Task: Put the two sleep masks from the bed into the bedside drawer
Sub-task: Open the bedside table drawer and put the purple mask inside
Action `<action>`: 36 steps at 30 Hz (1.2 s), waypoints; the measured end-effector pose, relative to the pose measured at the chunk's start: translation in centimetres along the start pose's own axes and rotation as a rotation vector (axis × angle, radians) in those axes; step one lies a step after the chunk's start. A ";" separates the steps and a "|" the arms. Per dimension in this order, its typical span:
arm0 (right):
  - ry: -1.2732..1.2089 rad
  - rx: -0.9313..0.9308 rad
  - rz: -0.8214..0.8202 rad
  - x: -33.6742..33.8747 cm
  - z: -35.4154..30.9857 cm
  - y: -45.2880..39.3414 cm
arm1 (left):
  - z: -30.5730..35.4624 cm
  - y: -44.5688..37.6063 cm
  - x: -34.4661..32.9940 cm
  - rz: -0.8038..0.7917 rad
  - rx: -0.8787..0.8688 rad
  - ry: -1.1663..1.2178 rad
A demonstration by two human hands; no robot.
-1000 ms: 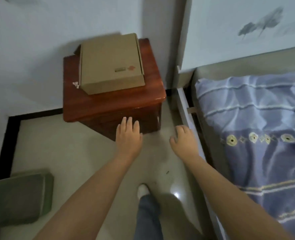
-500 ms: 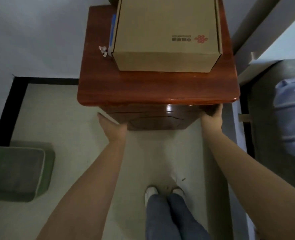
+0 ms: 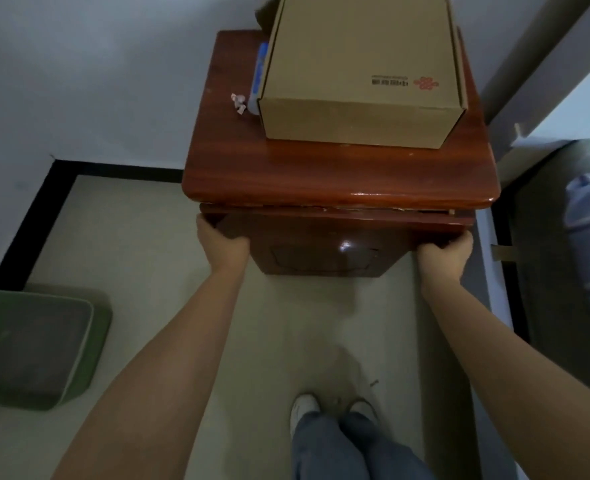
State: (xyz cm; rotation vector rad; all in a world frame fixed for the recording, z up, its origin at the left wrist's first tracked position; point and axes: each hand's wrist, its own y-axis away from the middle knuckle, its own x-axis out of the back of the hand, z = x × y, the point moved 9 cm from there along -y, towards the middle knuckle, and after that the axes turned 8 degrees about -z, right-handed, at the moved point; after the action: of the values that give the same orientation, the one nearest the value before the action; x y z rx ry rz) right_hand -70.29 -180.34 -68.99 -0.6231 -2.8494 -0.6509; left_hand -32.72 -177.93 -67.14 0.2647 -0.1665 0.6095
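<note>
A red-brown wooden bedside cabinet (image 3: 338, 178) stands against the wall in front of me. Its top drawer (image 3: 335, 223) sticks out a little from under the tabletop. My left hand (image 3: 222, 245) grips the drawer's lower left corner, fingers curled underneath. At the drawer's lower right corner my right hand (image 3: 447, 251) holds on the same way. No sleep mask is in view. Only a strip of the bed with its blue striped bedding (image 3: 589, 237) shows at the right edge.
A cardboard box (image 3: 359, 67) covers most of the cabinet top, with a blue item (image 3: 260, 69) and a small pink clip (image 3: 238, 102) beside it. A green cushioned stool (image 3: 34, 344) sits on the floor at left. My feet (image 3: 331, 410) stand on the pale floor before the cabinet.
Both hands went from hovering in front of the cabinet to gripping the drawer's two lower corners. The drawer front now stands out slightly from the cabinet. My view turned from the bed toward the cabinet.
</note>
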 end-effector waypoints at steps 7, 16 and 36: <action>-0.049 -0.210 -0.017 3.4 3.5 7.3 | -3.3 9.2 3.0 0.005 0.337 -0.034; -0.337 -0.591 -0.041 1.9 8.0 8.6 | -7.8 10.8 1.7 -0.019 0.576 0.079; -0.442 -0.514 -0.059 1.1 4.0 6.5 | -4.7 11.0 -0.3 0.025 0.499 0.144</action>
State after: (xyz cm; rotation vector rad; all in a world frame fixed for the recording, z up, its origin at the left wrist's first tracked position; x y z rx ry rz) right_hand -68.73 -172.79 -69.83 -0.8447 -3.1077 -1.4438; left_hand -39.10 -168.02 -69.57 0.6994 0.1256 0.6877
